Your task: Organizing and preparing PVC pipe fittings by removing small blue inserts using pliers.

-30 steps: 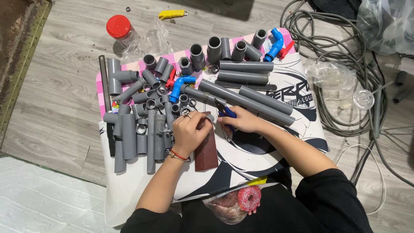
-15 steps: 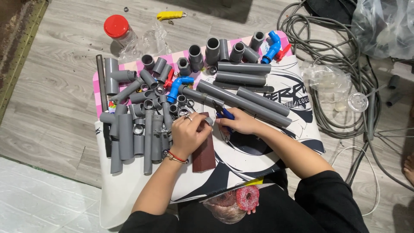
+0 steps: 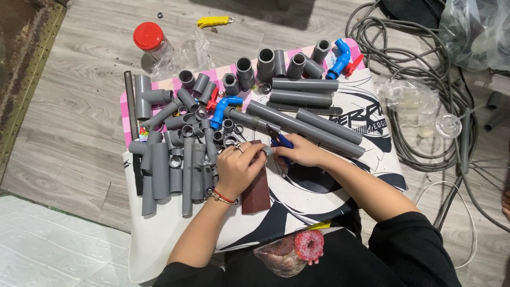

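Note:
My left hand [image 3: 240, 166] curls over the top of a dark brown sandpaper strip [image 3: 256, 190] on the printed mat [image 3: 340, 186], and its fingertips pinch a small grey piece [image 3: 267, 151] that my right hand [image 3: 300, 152] also grips. Blue-handled pliers [image 3: 280, 141] lie just above my right hand, touching its fingers. A long grey pipe [image 3: 297, 127] runs diagonally behind both hands. Left of my left hand lies a row of short grey pipe pieces [image 3: 172, 172].
Grey fittings and couplers [image 3: 249, 72] and blue elbows [image 3: 340, 59] crowd the mat's far side. A red-lidded jar [image 3: 150, 41] and a yellow cutter [image 3: 214, 21] sit on the wooden floor beyond. Coiled grey cables [image 3: 425, 90] and plastic bags [image 3: 475, 29] lie at right.
The view has shifted slightly. Both hands stay together over the brown strip, with small finger movements on the little grey piece.

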